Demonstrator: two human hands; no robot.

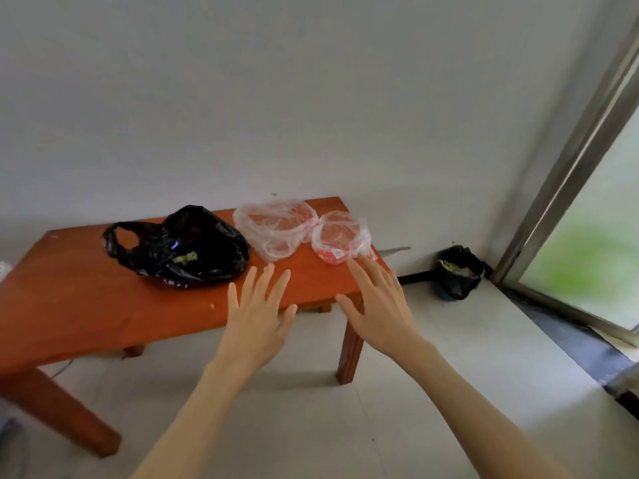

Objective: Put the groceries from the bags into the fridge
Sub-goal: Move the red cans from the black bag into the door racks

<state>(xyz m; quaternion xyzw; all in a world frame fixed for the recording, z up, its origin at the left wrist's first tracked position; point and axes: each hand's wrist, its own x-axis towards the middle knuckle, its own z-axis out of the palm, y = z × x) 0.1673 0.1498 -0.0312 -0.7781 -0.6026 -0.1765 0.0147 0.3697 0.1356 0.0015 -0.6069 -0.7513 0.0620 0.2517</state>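
Note:
Three plastic bags lie on a low orange wooden table (86, 305). A crumpled black bag (179, 247) sits in the middle with something green showing at its mouth. Right of it lies a clear bag (275, 226), and a smaller clear bag with red print (340, 242) rests at the table's right end. My left hand (257, 312) hovers palm down over the table's front edge, fingers spread, holding nothing. My right hand (375, 302) reaches toward the small clear bag, its fingertips just short of it, also holding nothing. No fridge is in view.
A plain white wall stands behind the table. A small bin lined with a black bag (458, 273) sits on the tiled floor in the right corner. A metal-framed sliding glass door (587, 188) runs along the right side.

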